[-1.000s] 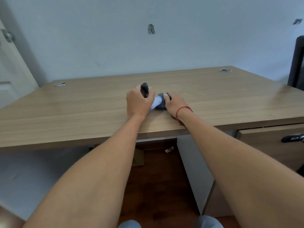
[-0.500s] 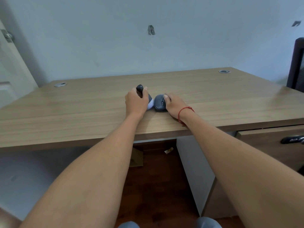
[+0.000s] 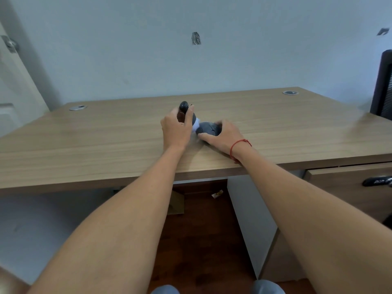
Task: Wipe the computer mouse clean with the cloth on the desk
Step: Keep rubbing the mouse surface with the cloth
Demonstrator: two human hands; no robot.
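Note:
A dark grey computer mouse (image 3: 209, 128) lies on the wooden desk (image 3: 106, 141), near the middle and close to the front edge. My right hand (image 3: 224, 137) grips it, thumb on its near side and fingers over its far right side. My left hand (image 3: 177, 129) is closed around a dark wiping piece (image 3: 183, 106) whose rounded top sticks up above my fingers. Its white cloth end (image 3: 196, 124) presses against the mouse's left side. My palm hides the middle of that piece.
Two round cable grommets sit in the desk, one at the back left (image 3: 78, 107) and one at the back right (image 3: 290, 92). A black chair back (image 3: 382, 85) stands at the right edge. A drawer with a black handle (image 3: 377, 181) is below the desk on the right.
The white cloth end has slid left and back right along the mouse's left side. My left hand now sits a little higher and more tilted. My right hand keeps its hold on the mouse.

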